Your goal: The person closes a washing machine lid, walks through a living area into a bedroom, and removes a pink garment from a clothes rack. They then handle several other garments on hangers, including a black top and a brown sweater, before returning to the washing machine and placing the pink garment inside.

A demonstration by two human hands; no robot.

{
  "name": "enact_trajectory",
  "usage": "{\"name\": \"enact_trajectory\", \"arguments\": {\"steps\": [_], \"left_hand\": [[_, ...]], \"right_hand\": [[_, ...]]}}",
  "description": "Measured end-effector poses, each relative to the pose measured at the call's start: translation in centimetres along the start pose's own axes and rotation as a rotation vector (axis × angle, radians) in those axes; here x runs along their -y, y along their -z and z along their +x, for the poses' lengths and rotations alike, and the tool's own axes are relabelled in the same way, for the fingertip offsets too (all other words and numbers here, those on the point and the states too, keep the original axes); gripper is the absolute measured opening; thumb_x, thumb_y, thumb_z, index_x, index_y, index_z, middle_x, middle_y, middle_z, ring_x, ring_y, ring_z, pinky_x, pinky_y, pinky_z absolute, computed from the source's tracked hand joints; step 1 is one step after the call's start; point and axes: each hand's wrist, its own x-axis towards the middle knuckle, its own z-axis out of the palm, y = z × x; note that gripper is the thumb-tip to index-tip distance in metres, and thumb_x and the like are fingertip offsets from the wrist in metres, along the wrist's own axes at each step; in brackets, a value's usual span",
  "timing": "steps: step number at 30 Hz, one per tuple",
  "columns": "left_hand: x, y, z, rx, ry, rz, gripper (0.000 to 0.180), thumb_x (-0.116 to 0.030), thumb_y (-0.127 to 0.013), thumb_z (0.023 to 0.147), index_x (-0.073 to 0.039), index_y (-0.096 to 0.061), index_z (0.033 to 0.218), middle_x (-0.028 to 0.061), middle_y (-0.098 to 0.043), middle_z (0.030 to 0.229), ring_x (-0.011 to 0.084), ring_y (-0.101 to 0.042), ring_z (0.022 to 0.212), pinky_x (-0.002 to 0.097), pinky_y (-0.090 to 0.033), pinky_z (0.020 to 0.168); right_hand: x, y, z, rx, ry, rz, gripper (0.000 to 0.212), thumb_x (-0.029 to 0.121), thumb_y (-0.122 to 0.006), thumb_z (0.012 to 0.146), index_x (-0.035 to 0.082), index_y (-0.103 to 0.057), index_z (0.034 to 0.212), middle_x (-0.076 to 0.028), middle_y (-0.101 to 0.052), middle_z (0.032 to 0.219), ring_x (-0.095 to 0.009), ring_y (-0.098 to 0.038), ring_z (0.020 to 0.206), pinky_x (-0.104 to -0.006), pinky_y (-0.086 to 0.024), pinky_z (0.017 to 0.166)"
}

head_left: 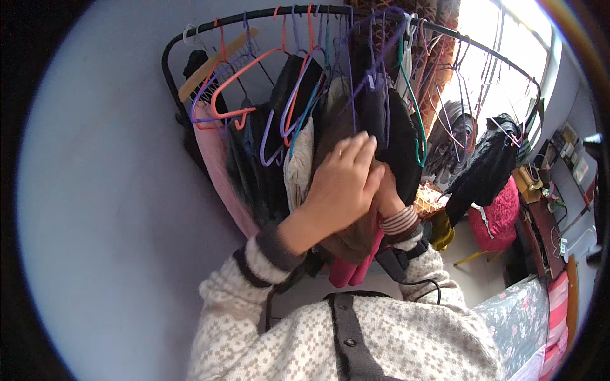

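A black clothes rack [254, 15] stands before me, hung with garments and coloured plastic hangers. My left hand [337, 184] lies over a dark brown garment [349, 241] in the middle, back of the hand toward me. Its fingers stretch upward, slightly bent, and the thumb is apart from them. Just above its fingertips hangs a purple hanger [351, 76]. Beside and partly behind it, my right hand [386, 193] touches the same garment; its fingers are mostly hidden by the left hand. A black garment [401, 127] hangs right of both hands.
An orange hanger [232, 66] and a pink garment [219, 165] hang at the left, near the pale wall [95, 190]. Dark clothes [489, 159] hang at the right by the window [508, 38]. Beyond are a pink fuzzy chair [499, 216], a desk [543, 232] and a flowered bed [518, 317].
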Motion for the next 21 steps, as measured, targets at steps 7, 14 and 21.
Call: {"name": "enact_trajectory", "arguments": {"steps": [7, 14, 21], "left_hand": [[4.2, -2.8, 2.4, -0.074, -0.118, 0.542, 0.031, -0.024, -0.055, 0.093, -0.001, -0.06, 0.113, 0.0148, -0.059, 0.107, 0.0292, -0.061, 0.093, 0.0396, -0.05, 0.08], [7.0, -2.0, 5.6, 0.033, 0.369, -0.012, 0.033, -0.012, -0.066, 0.074, -0.006, -0.068, 0.106, 0.016, -0.067, 0.093, 0.0314, -0.066, 0.086, 0.0378, -0.051, 0.077], [7.9, 0.0, 5.0, -0.018, 0.403, -0.071, 0.032, -0.009, -0.064, 0.076, -0.003, -0.067, 0.107, 0.0101, -0.07, 0.084, 0.026, -0.067, 0.077, 0.0356, -0.051, 0.072]], "right_hand": [[4.5, 3.3, -1.1, 0.131, -0.064, -0.366, 0.031, 0.027, -0.062, 0.086, 0.01, -0.066, 0.112, -0.023, -0.066, 0.086, -0.042, -0.066, 0.08, -0.0488, -0.054, 0.068], [4.8, 5.5, -1.0, 0.083, -0.171, -0.372, 0.038, 0.034, -0.067, 0.08, 0.007, -0.067, 0.107, -0.024, -0.067, 0.085, -0.042, -0.065, 0.082, -0.0494, -0.053, 0.074], [4.3, 7.6, -1.5, -0.064, -0.179, -0.463, 0.041, 0.034, -0.069, 0.074, 0.005, -0.066, 0.102, -0.022, -0.067, 0.083, -0.041, -0.065, 0.081, -0.0487, -0.052, 0.071]]}}
